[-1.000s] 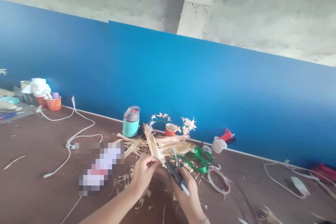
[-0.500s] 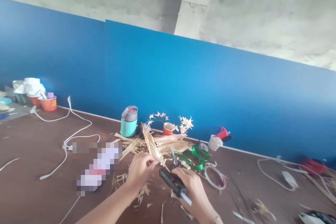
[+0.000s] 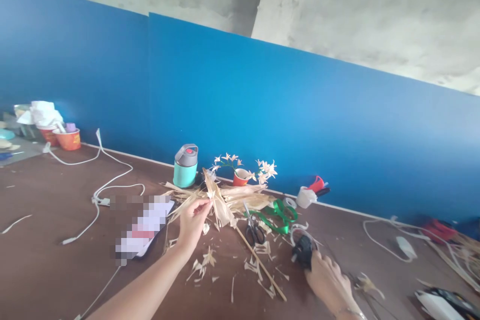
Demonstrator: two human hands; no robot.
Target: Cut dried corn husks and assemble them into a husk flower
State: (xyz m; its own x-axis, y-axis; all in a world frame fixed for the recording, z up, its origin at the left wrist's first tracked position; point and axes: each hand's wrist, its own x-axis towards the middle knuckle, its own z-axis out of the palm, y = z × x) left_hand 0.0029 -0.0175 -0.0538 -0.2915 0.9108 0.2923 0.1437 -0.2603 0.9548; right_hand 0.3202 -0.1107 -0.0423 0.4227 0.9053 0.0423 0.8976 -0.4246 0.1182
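Observation:
My left hand (image 3: pixel 194 222) is closed in a pinch on a small pale husk flower (image 3: pixel 210 194), held over a pile of dried corn husks (image 3: pixel 234 200). Off to the right, my right hand (image 3: pixel 328 276) grips a black glue gun (image 3: pixel 303 250), low near the table and beside a coil of clear tubing (image 3: pixel 300 230). Between the hands lie black scissors (image 3: pixel 255 232), a thin stick (image 3: pixel 262 265) and many husk scraps (image 3: pixel 204 262). Part of the glue gun is hidden by my fingers.
Behind the husks stand a teal bottle (image 3: pixel 185 166) and a red paper cup (image 3: pixel 240 177) with pale flowers on green stems. Green ribbon (image 3: pixel 279 216) lies right of the scissors. A phone-like slab (image 3: pixel 157 232), partly blurred, and white cables (image 3: pixel 98 195) are at left. A blue partition (image 3: pixel 225 90) borders the table.
My right hand has moved right with the glue gun, away from the left hand. My left hand has risen slightly, and the flower in it now shows. The scissors and stick are uncovered.

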